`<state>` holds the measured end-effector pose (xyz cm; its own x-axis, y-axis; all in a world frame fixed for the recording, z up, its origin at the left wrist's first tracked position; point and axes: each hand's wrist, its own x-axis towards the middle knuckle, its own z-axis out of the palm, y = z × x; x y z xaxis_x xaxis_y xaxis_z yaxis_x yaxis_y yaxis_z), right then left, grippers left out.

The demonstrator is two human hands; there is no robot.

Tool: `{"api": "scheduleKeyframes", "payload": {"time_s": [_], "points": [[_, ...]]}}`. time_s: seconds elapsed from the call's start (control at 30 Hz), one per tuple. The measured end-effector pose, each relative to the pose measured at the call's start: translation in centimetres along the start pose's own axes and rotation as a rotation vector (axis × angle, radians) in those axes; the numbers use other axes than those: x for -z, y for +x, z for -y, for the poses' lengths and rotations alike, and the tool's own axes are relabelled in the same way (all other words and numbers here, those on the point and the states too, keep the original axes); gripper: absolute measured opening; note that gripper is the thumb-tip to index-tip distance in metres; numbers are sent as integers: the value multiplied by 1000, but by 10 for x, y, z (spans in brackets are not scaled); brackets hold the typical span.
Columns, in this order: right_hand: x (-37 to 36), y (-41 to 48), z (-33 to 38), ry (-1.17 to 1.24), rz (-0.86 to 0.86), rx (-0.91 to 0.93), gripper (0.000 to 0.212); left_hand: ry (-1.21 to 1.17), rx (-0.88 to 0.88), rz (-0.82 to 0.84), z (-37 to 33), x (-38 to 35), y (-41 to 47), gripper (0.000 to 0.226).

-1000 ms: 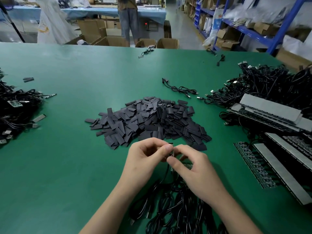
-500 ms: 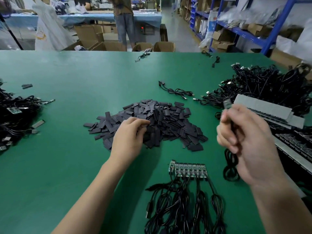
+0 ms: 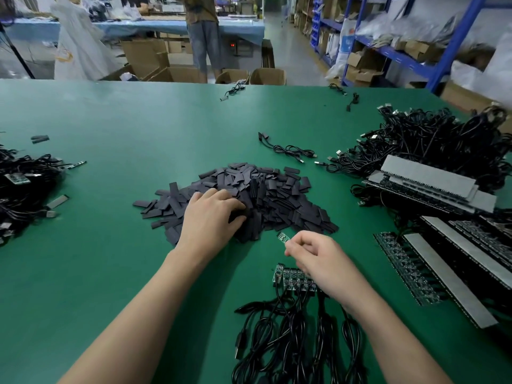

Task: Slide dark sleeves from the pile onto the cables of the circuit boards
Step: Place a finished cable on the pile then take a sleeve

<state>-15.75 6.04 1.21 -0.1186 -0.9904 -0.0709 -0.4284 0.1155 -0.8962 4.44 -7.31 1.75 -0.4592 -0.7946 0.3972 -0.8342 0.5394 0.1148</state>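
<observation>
A heap of flat dark sleeves lies mid-table on the green mat. My left hand rests on the heap's near left side, fingers and thumb curled together into the sleeves, pinching one. My right hand hovers just in front of the heap and pinches a small green circuit board that sticks out up and to the left; its cable is hidden under the hand. Beneath that hand lies a row of joined circuit boards, with their coiled black cables trailing toward me.
A big tangle of black USB cables fills the right side, with taped strips of boards and more strips nearer. Another cable heap sits at the left edge. A loose cable lies behind the sleeves. A person stands beyond the table.
My right hand came down from the raised right side to just in front of the heap, holding a board. My left hand pushed further into the sleeves and closed its fingers.
</observation>
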Motion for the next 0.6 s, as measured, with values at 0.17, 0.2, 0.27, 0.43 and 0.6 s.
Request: {"api": "scheduleKeyframes", "payload": {"time_s": [0.17, 0.2, 0.27, 0.43, 0.6], "points": [[0, -6, 0, 96, -18, 49, 27, -348, 12, -115, -15, 14, -24, 17], [1, -8, 1, 109, -18, 69, 31, -468, 26, -111, -21, 16, -31, 16], [2, -10, 3, 133, -20, 97, 38, -662, 51, -106, -30, 17, -43, 17], [6, -14, 5, 114, -43, 142, 41, -838, 71, -130, -43, 12, -66, 24], [5, -14, 5, -1, -43, 210, 44, -848, 60, -129, -41, 5, -74, 21]]}}
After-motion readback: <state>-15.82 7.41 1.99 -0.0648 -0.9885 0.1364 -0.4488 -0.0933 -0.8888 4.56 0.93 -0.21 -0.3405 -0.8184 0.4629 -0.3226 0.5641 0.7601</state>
